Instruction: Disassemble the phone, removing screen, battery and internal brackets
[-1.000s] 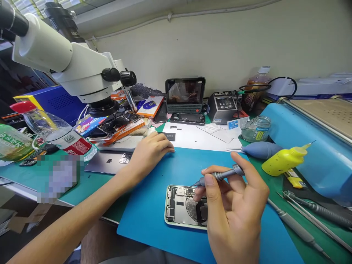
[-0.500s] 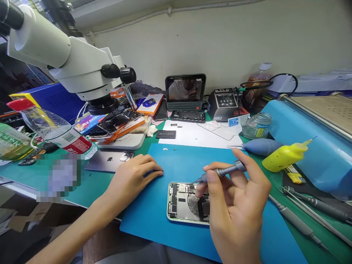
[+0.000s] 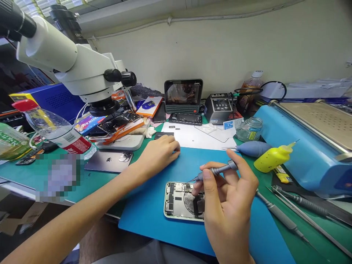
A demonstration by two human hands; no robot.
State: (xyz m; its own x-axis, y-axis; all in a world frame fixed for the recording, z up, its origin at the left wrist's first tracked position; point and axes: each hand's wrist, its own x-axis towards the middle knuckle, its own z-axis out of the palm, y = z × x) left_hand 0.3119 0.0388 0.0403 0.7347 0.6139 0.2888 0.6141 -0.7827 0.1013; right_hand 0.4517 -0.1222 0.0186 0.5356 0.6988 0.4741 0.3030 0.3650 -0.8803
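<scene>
My right hand (image 3: 229,205) grips a grey precision screwdriver (image 3: 221,169) between thumb and fingers. The driver's thin tip points down-left at the upper edge of an opened phone (image 3: 176,211) with its inner parts showing. Part of the phone is hidden behind this hand. My left hand (image 3: 161,156) is beyond the phone, low over the far edge of the blue mat (image 3: 145,216), its fingers bent and closed together. What those fingertips hold, if anything, is hidden. Behind them lies a black phone battery (image 3: 164,135), partly covered by the hand.
A microscope (image 3: 82,73) overhangs the left side, above stacked phone parts. A purple-grey phone (image 3: 107,161) and a plastic bottle (image 3: 66,135) lie left. At right are a blue air blower (image 3: 253,148), a yellow bottle (image 3: 272,158), tweezers (image 3: 305,216) and a blue machine (image 3: 297,146).
My left hand has moved right and away from me, now covering where small parts lay on the mat. The right hand keeps its hold on the screwdriver. The camera view has shifted slightly.
</scene>
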